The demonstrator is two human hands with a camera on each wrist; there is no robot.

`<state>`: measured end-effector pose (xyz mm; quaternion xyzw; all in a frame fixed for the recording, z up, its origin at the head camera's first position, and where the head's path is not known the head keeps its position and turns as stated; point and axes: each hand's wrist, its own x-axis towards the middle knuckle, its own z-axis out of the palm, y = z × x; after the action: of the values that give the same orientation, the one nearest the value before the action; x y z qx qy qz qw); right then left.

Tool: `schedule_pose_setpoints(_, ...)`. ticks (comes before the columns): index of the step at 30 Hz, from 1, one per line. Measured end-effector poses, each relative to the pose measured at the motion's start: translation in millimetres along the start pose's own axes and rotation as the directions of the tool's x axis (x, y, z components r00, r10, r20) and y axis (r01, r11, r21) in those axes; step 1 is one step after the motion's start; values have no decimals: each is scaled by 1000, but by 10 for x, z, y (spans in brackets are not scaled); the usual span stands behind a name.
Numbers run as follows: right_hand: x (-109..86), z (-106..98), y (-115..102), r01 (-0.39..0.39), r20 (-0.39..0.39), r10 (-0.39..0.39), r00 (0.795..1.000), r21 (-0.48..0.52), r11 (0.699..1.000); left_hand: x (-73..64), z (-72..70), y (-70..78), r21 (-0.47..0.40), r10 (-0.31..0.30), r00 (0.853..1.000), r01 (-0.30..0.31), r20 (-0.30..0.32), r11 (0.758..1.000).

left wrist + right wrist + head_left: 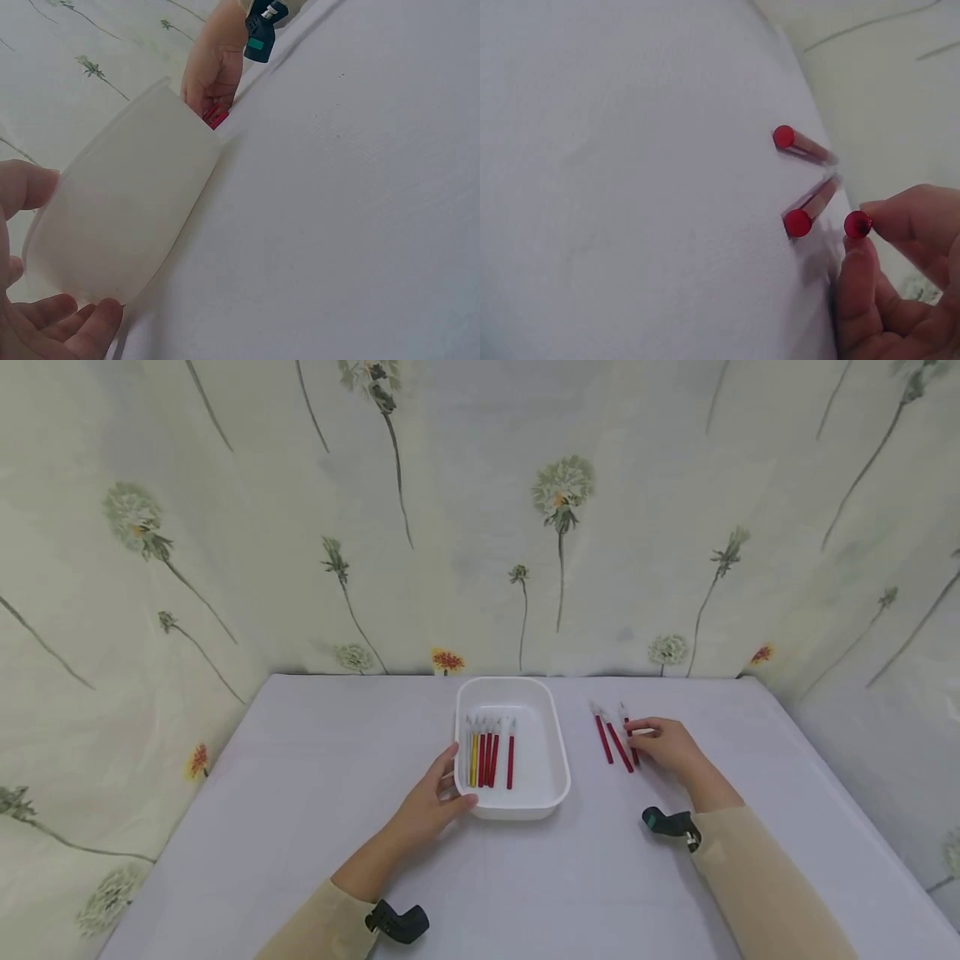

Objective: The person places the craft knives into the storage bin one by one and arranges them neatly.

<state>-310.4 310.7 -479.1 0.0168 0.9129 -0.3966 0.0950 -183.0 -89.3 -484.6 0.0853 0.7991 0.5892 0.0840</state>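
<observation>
My left hand point(429, 810) holds the near left corner of a white plastic tray point(522, 812), thumb at the front and fingers along the left side. In the left wrist view, thumb and fingers close around the tray's wall point(127, 195). Inside lie several slim pens in a row: a yellow pen point(474, 762) and several red pens, one red pen point(511, 763) apart on the right. My right hand point(666, 747) pinches a red pen point(857, 224) between thumb and fingertips. Two more red pens point(798, 223) lie on the table beside it, tips pointing away.
A white cloth covers the table point(592, 877). Behind it and at both sides hangs a flower-printed curtain point(480, 527). A black wrist camera point(397, 922) sits on the left sleeve, another wrist camera point(670, 823) on the right.
</observation>
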Motion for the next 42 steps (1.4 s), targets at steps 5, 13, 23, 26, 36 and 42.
schedule_pose_setpoints(5, -109, -24, -6, -46, 19, 44, 999, 69, 997, 8, -2, -20, -4, 14, 1000, -14, 10, 1000)
schedule_pose_setpoints(13, -284, -50, -140, -79, 52, 67, 996, 297, 952, 7, -3, -22, 1, -1, 1000, 1, 3, 1000)
schedule_pose_setpoints(23, -492, -63, -317, -118, 96, 84, 992, 446, 887, 11, -16, -27, 8, 11, 1000, -12, 8, 1000)
schedule_pose_setpoints(26, -533, -54, -354, -116, 117, 67, 991, 485, 867, 18, -18, -26, 6, 11, 1000, -11, 6, 1000)
schedule_pose_setpoints(36, -604, 12, -494, -97, 139, 34, 990, 479, 873, -23, -17, 67, -3, -4, 1000, 4, 15, 1000)
schedule_pose_setpoints(42, -593, 114, -577, -91, 153, 15, 988, 501, 860, -86, -28, 179, -6, 2, 1000, -2, 13, 1000)
